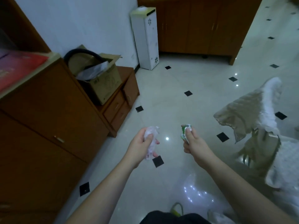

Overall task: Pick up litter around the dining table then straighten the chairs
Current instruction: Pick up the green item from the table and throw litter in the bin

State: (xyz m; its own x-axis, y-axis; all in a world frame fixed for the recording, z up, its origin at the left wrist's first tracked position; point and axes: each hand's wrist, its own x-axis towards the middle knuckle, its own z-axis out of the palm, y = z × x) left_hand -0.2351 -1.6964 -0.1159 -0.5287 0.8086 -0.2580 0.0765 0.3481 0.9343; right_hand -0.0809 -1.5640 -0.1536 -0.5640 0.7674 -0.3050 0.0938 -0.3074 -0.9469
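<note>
Both hands hold litter above the tiled floor, low in the centre of the frame.

The left hand (142,143) grasps a crumpled pale wrapper (151,141); the right hand (194,144) clenches a green-and-white scrap (185,131), well apart. A draped tablecloth (252,110) hangs at right; a wooden cabinet (40,126) and cardboard box (103,81) stand at left, a white dispenser (145,38) at upper centre.

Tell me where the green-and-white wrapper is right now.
In the head view, the green-and-white wrapper is pinched in the right hand, held above the tiled floor, right of the crumpled white litter in the left hand.
</note>
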